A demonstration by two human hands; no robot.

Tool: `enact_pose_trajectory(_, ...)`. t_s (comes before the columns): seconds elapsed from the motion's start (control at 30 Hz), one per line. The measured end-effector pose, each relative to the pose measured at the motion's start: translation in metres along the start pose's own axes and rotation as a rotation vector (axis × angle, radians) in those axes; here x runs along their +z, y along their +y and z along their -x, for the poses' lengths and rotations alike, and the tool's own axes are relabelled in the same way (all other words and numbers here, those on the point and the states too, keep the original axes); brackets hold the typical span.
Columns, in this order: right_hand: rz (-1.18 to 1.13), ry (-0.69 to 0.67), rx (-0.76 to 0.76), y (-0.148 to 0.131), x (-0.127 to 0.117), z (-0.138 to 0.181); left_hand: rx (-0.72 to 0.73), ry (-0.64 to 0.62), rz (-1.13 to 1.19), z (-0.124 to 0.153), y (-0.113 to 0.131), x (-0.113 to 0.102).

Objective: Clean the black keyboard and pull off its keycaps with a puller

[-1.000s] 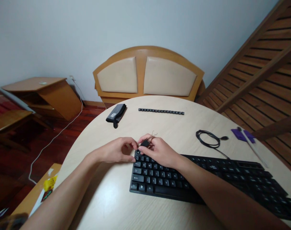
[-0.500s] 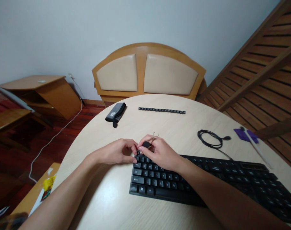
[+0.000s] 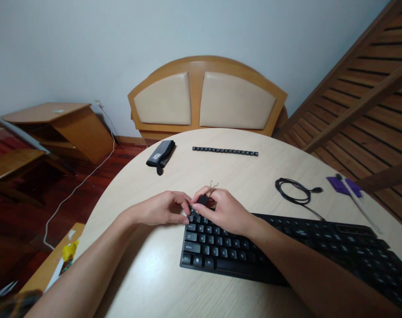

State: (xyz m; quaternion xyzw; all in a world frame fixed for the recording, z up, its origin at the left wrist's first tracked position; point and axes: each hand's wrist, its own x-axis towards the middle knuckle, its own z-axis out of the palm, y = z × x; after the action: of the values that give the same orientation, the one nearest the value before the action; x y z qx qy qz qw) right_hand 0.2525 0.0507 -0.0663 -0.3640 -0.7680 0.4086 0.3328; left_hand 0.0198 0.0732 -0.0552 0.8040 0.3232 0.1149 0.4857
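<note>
A black keyboard [image 3: 287, 247] lies on the round pale table [image 3: 154, 282]. My right hand [image 3: 224, 210] rests over the keyboard's top left corner, pinching a small black keycap puller [image 3: 203, 198] whose wire loops stick up behind the fingers. My left hand [image 3: 161, 208] sits just left of the keyboard with its fingers curled, fingertips touching the corner keys beside the puller. What is between those fingertips is hidden.
A row of removed black keycaps [image 3: 225, 151] lies at the table's far side. A grey pouch [image 3: 160, 154] sits at far left, a coiled black cable [image 3: 293, 191] and purple pieces [image 3: 343, 185] at right. A padded chair back [image 3: 204, 99] stands beyond the table.
Both hands stay at the keyboard's top left corner. The right hand's fingers have shifted slightly around the puller; the view has tilted a little.
</note>
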Motion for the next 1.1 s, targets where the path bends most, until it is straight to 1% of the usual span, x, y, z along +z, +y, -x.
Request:
enact_pose_trajectory(0.2, -0.080, -0.004, 0.060, 0.003, 0.001, -0.001, 0.001, -0.017, 0.016, 0.000, -0.002, -0.001)
enact_pose_trajectory(0.3, -0.075, -0.022, 0.073, 0.001, 0.001, -0.001, -0.014, -0.007, 0.023, 0.000, -0.004, -0.001)
enact_pose_trajectory(0.37, -0.018, -0.035, 0.037, -0.002, 0.001, 0.000, -0.028, -0.009, 0.015, 0.000, -0.004, -0.001)
enact_pose_trajectory(0.53, 0.151, -0.052, -0.132, -0.008, 0.004, 0.002, -0.022, -0.026, 0.006, -0.001, -0.001, -0.001)
enact_pose_trajectory(0.7, 0.273, -0.128, -0.257, -0.008, 0.006, 0.005, -0.006, -0.030, 0.054, 0.000, -0.002, 0.000)
enact_pose_trajectory(0.8, 0.326, -0.150, -0.277, -0.007, 0.007, 0.006, 0.001, -0.039, 0.077, 0.000, -0.001, 0.000)
enact_pose_trajectory(0.97, 0.366, -0.146, -0.308, -0.002, 0.010, 0.005, -0.010, -0.039, 0.075, -0.001, 0.000, 0.000)
enact_pose_trajectory(1.1, 0.318, -0.093, -0.231, -0.001, 0.011, 0.003, -0.022, -0.017, 0.041, 0.000, 0.000, 0.000)
